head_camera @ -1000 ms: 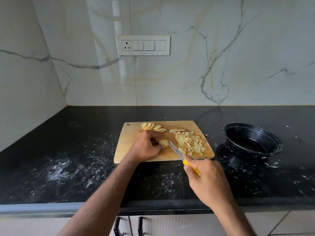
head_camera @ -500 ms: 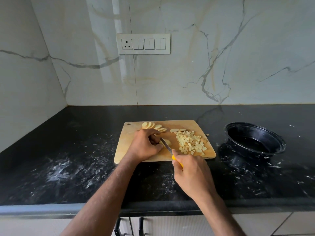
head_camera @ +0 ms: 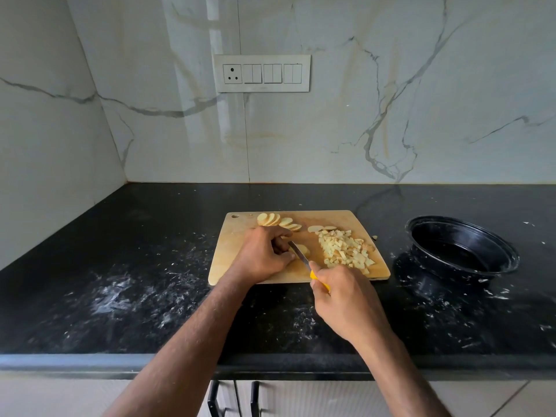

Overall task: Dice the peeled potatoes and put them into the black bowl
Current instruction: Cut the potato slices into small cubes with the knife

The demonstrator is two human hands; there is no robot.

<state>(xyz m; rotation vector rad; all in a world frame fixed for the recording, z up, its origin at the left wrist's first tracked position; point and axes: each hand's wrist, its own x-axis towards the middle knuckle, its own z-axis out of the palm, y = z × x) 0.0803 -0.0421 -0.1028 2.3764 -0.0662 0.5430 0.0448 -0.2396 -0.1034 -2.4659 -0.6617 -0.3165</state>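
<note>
A wooden cutting board (head_camera: 228, 251) lies on the black counter. A pile of diced potato (head_camera: 346, 251) covers its right half. Round potato slices (head_camera: 278, 221) fan along its far edge. My left hand (head_camera: 264, 255) presses on a small stack of slices (head_camera: 304, 251) in the board's middle. My right hand (head_camera: 346, 305) grips a yellow-handled knife (head_camera: 299, 255), blade down into that stack beside my left fingertips. The black bowl (head_camera: 460, 248) stands right of the board, with no potato in it.
The black stone counter (head_camera: 120, 281) carries white smears and small scraps. A marble wall with a switch panel (head_camera: 261, 73) rises behind. A potato bit (head_camera: 374, 237) lies off the board's right edge. Cabinet handles (head_camera: 213, 398) show below the counter's front edge.
My right hand has swung the knife left, from beside the diced pile onto the stack under my left hand. My left hand stays on the slices.
</note>
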